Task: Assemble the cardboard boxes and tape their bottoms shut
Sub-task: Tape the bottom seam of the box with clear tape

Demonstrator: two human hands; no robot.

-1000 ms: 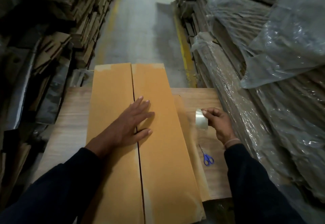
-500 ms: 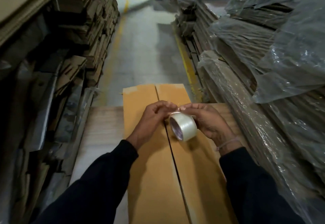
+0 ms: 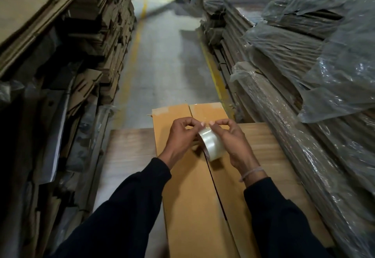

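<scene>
A roll of clear tape (image 3: pixel 211 143) sits just below the middle of the view, held between both hands above a long cardboard box (image 3: pixel 194 186). The left hand (image 3: pixel 181 139), at about 9 o'clock from the roll, has its fingers (image 3: pixel 189 120) curled, thumb and forefinger pinched together at the roll's upper edge. The right hand (image 3: pixel 233 140), at 3 o'clock from the roll, cups its far side with curled fingers and pinches at the same upper edge — the two pinches nearly meet at the roll's 12 o'clock. Whether a free tape end is caught between them is too small to tell.

The box lies flat on a wooden bench (image 3: pixel 129 152), running from 6 o'clock up toward 12 o'clock, its two flaps meeting in a dark seam (image 3: pixel 215 186) down the middle. At its far end, a glossy strip of tape (image 3: pixel 203 107) shows across the flaps, and that end overhangs the bench edge.

Dark sleeves (image 3: pixel 125 213) cover both forearms, and a pale band (image 3: pixel 251 172) circles the right wrist. Beyond the box, a concrete aisle (image 3: pixel 164 59) with yellow lines runs toward 12 o'clock. Stacks of flattened cardboard (image 3: pixel 95 34) fill the 9 o'clock side — plastic-wrapped stacks (image 3: pixel 304 75) line the 3 o'clock side.
</scene>
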